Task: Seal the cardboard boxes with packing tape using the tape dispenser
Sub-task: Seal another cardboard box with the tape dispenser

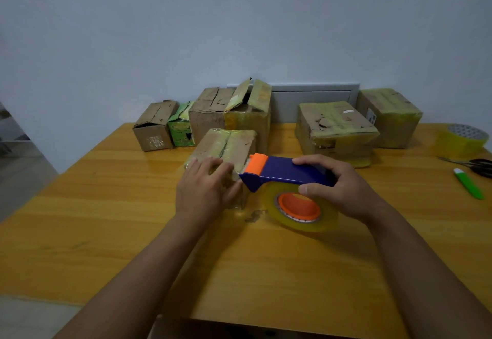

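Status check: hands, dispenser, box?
Left hand flat on small box. Right hand grips tape dispenser, its orange end at the box's near edge. Nothing blocking.

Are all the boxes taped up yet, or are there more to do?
Not yet. The two boxes on the right already look wrapped in tape. The left hand presses the near box while the right hand holds the tape dispenser against it. At the back, the tall box has its flaps up, so it seems left.
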